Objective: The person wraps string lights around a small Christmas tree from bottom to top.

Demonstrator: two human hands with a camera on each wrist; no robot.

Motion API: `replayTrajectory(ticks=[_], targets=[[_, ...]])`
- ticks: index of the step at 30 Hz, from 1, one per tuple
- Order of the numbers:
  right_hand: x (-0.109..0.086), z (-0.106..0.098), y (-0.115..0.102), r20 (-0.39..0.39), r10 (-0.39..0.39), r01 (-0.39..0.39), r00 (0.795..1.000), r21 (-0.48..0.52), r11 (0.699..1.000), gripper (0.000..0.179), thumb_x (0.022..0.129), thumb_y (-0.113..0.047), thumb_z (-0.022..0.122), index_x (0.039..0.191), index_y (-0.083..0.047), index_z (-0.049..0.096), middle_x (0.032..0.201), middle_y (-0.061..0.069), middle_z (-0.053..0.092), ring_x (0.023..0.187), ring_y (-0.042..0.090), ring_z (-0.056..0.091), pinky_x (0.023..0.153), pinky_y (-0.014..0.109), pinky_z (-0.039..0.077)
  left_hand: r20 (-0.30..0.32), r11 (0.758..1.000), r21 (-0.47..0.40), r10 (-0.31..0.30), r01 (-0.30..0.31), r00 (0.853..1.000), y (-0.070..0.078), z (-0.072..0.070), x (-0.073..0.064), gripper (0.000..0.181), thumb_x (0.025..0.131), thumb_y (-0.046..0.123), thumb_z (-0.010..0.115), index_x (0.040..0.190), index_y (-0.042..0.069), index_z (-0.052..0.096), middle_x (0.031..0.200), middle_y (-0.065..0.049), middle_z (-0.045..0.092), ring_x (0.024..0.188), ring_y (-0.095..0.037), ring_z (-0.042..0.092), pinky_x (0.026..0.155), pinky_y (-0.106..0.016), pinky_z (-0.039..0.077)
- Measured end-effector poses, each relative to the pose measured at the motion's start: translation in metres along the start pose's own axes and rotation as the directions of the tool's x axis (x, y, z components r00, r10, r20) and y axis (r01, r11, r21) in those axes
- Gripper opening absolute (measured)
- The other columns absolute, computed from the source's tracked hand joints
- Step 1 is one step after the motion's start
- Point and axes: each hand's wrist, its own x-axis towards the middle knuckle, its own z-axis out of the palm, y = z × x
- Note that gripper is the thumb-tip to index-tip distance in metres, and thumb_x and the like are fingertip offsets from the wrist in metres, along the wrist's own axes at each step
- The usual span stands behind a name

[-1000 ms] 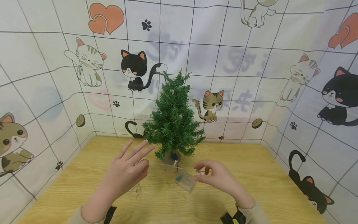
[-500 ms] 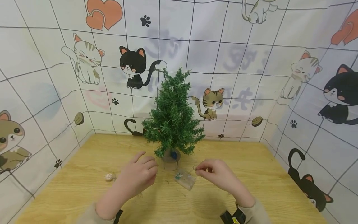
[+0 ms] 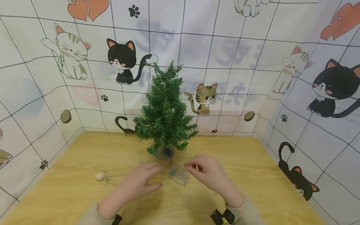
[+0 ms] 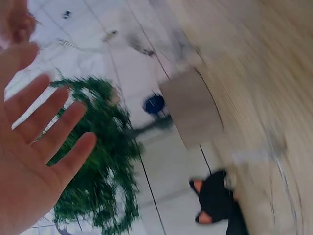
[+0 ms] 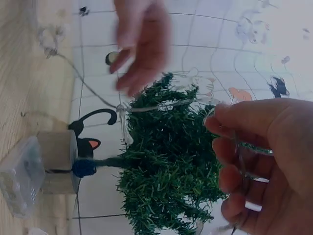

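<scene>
A small green artificial Christmas tree (image 3: 166,109) stands on the table, its round grey-brown base (image 4: 191,107) carrying a dark blue knob-like piece (image 5: 84,167). My right hand (image 3: 211,173) pinches a thin pale wire (image 5: 161,105) between thumb and fingertip; more of it crosses the palm in the right wrist view. The wire stretches towards a small white speckled ball (image 3: 100,176) on the left of the table. My left hand (image 3: 137,179) is held over the table in front of the tree, fingers extended, palm bare in the left wrist view.
A clear plastic box (image 3: 179,177) lies on the wooden table (image 3: 242,187) in front of the tree base, just left of my right hand. Grid-patterned cloth (image 3: 225,47) with cartoon cats encloses the back and sides.
My left hand has come down and its fingers have released the wire. The white ball now shows on the table at left. My right hand stays near the box, still pinching.
</scene>
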Motion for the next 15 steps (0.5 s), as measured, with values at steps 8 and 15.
replayTrajectory(ticks=[8,15], targets=[[0.006,0.021,-0.018,-0.065,-0.438,0.399,0.896,-0.311,0.862,0.017,0.075,-0.012,0.083,0.089,-0.016,0.075,0.077,-0.008,0.061,0.064,0.006,0.054,0.06,0.017,0.045,0.114,0.811,-0.562,-0.115,0.159,0.987,0.024,-0.003,0.0,0.066,0.093,0.034,0.066,0.15,0.03,0.033,0.142,0.007,0.049,0.127,-0.017,0.048,0.098,-0.049,0.043],[0.001,0.03,-0.018,-0.025,-0.427,0.4,0.904,-0.302,0.865,0.012,0.08,-0.012,0.078,0.09,-0.018,0.074,0.081,-0.008,0.061,0.066,0.006,0.054,0.063,0.018,0.045,0.288,0.666,-0.67,-0.174,0.328,0.942,0.033,-0.006,0.002,0.051,0.097,0.031,0.061,0.143,0.017,0.046,0.093,0.005,0.065,0.089,-0.011,0.06,0.077,-0.032,0.048]])
